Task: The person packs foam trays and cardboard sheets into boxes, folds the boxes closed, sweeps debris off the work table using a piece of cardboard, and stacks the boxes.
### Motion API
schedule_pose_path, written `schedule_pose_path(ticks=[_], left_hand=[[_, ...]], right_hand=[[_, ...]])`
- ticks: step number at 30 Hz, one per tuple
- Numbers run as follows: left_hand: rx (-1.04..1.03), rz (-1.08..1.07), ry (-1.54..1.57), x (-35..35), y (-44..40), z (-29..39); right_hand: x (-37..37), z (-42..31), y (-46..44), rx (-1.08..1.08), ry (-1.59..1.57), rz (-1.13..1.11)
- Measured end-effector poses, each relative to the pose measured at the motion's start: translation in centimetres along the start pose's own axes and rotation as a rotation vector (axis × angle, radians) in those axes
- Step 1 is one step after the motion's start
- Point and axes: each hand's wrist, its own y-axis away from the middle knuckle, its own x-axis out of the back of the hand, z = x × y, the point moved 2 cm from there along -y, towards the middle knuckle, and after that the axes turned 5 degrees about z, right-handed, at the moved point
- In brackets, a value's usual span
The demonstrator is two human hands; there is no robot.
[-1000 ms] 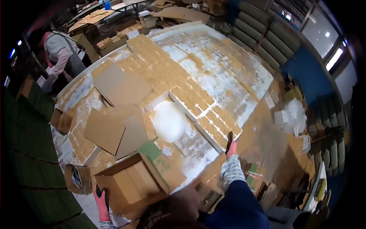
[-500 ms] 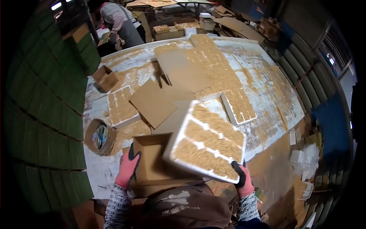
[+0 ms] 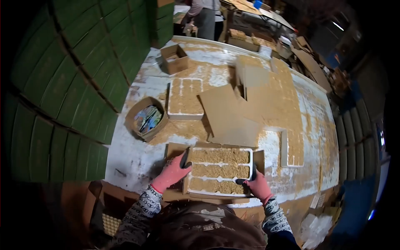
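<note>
A white foam tray [image 3: 221, 171], its rows heaped with light-brown shavings-like material, lies level in the mouth of an open cardboard box [image 3: 259, 160] in front of me. My left hand [image 3: 173, 171], in a pink and black glove, closes on the box's left wall, thumb beside the tray's rim. Gloved the same way, my right hand [image 3: 257, 185] grips the tray's right edge near its front corner, thumb over the rim. The fingers under the edges are hidden.
Loose cardboard sheets [image 3: 229, 114] lie beyond the box. A second filled tray [image 3: 185, 98], a carton of packets [image 3: 146, 118] and a small open box [image 3: 174, 58] stand left. Green stacked boxes [image 3: 79, 87] line the left side. Another person [image 3: 204, 18] stands at the back.
The tray has gone from tilted in my right hand to level in the box's mouth. My left hand stays at the box's left side. The view has turned left.
</note>
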Motion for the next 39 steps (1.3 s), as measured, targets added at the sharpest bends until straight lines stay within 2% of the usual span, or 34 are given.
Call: schedule_pose_path(ticks=[1, 2, 3, 4, 6, 7, 8, 10, 11, 12, 13, 14, 16, 17, 18, 20, 21, 23, 24, 26, 27, 28, 29, 30, 31, 32, 33, 34, 35, 36, 37, 38, 39], left_hand=[[-0.013, -0.032, -0.068, 0.2, -0.1, 0.0], [-0.005, -0.019, -0.062, 0.7, -0.5, -0.6], [-0.117, -0.048, -0.099, 1.5, -1.2, -0.6], [-0.229, -0.081, -0.136, 2.5, -1.6, -0.4], [0.174, 0.297, -0.100, 9.6, -6.1, -0.1], [0.163, 0.483, -0.431, 12.2, -9.3, -4.1], [0.153, 0.665, -0.763, 13.9, -12.1, -9.0], [-0.078, 0.771, -1.457, 15.1, -13.4, -11.6], [-0.069, 0.779, -1.453, 15.8, -14.6, -14.3], [0.014, 0.687, -1.389, 16.3, -15.8, -17.7], [0.091, 0.591, -1.324, 16.2, -16.6, -19.5], [0.096, 0.589, -1.321, 16.0, -16.6, -19.0], [0.171, 0.541, -1.162, 16.4, -15.4, -16.1], [0.205, 0.566, -1.095, 16.6, -15.1, -15.0], [0.219, 0.573, -1.105, 16.7, -15.0, -14.4], [0.074, 0.782, -0.869, 16.8, -14.1, -13.8], [0.151, 0.740, -0.746, 17.2, -13.9, -13.7], [0.089, 0.809, -0.658, 17.3, -13.0, -13.3], [0.026, 0.880, -0.564, 17.4, -12.5, -13.0], [-0.191, 0.911, -0.543, 15.0, -9.4, -5.7], [-0.316, 0.923, -0.572, 12.4, -7.8, -1.4], [-0.666, 0.875, -0.587, 9.0, -6.0, 0.9], [-0.741, 0.527, -0.749, 5.0, -4.3, 3.4], [-0.799, 0.166, -0.881, 0.8, -2.6, 5.3], [-0.776, -0.026, -0.979, -3.1, -2.2, 6.5], [-0.767, -0.213, -1.089, -5.5, -2.0, 7.2], [-0.696, -0.199, -1.266, -6.9, -1.9, 4.3], [-0.715, -0.206, -1.261, -6.2, -0.4, 4.3], [-0.467, -0.115, -0.545, -4.1, 0.9, 4.9], [-0.339, 0.001, -0.417, -2.2, 1.5, 4.5], [-0.227, 0.128, -0.269, -0.2, 2.2, 4.0], [-0.247, 0.303, -0.691, 0.8, 2.8, 3.7], [-0.154, 0.318, -0.544, 0.2, 3.2, 2.9]], right_hand=[[-0.6, 0.8, -0.3, 0.096, 0.311, -0.003], [-1.2, 1.2, -0.5, 0.102, 0.587, 0.003], [-1.7, -0.2, -0.6, 0.107, 0.864, 0.004], [-2.7, -0.9, -1.0, 0.117, 0.958, -0.022], [-6.3, 0.1, -2.8, -0.096, 1.200, -0.180], [-5.6, 0.2, -3.9, 0.114, 1.230, -0.204], [-3.7, -2.5, -5.2, 0.223, 1.094, -0.257], [-0.2, -5.3, -9.5, 0.208, 0.521, -0.204], [1.0, -8.8, -11.9, 0.053, 0.304, -0.092], [1.8, -11.5, -14.0, -0.108, 0.086, 0.018], [1.8, -11.3, -16.6, -0.014, 0.214, 0.137], [1.0, -9.2, -19.8, 0.085, 0.340, 0.254], [-3.4, 2.6, -27.5, 0.213, 0.878, 0.426], [-4.2, 1.3, -28.1, 0.075, 1.029, 0.310], [-4.0, 0.4, -29.6, 0.088, 1.019, 0.299], [-2.6, 0.4, -31.6, -0.017, 0.802, 0.052], [-2.1, 0.5, -31.4, -0.023, 0.798, 0.041], [0.0, -0.6, -30.6, -0.019, 0.555, 0.206], [0.9, -0.9, -29.6, -0.017, 0.550, 0.209], [3.1, -1.8, -26.6, 0.224, -0.032, 0.286], [4.2, -2.9, -24.3, 0.250, 0.053, 0.330], [5.0, -4.4, -21.4, 0.265, 0.145, 0.370], [5.4, -6.0, -18.7, 0.232, 0.162, 0.373], [5.4, -8.6, -16.0, 0.390, 0.303, 0.388], [5.3, -11.1, -13.2, 0.555, 0.442, 0.396], [5.1, -13.4, -10.4, 0.641, 0.584, 0.381], [5.0, -14.9, -7.9, 0.907, 0.610, 0.373], [5.1, -15.2, -5.5, 0.992, 0.641, 0.216], [4.2, -13.5, -3.6, 0.721, 0.840, -0.082], [3.8, -12.8, -1.1, 1.225, 0.770, 0.017], [2.5, -10.0, 0.2, 1.318, 0.753, -0.053], [0.8, -7.2, 0.7, 1.136, 0.889, -0.367], [-1.6, -3.0, -0.1, 1.005, 0.956, -0.527]])
